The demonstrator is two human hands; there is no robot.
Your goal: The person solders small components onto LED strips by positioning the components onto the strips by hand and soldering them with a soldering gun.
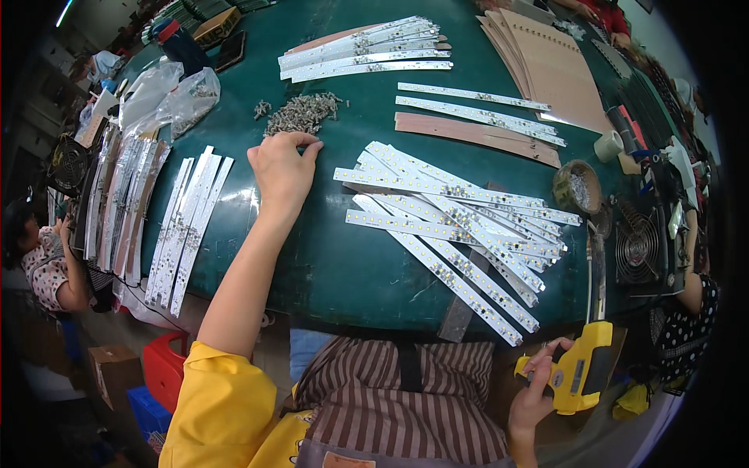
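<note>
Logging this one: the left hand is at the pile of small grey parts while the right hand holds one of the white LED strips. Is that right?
Not quite: the right hand holds a yellow and black gun-shaped tool, not one of the white LED strips, as the head view shows. The left hand is at the pile of small grey parts.

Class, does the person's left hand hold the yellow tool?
No, the yellow tool is in the right hand, not the left hand.
</note>
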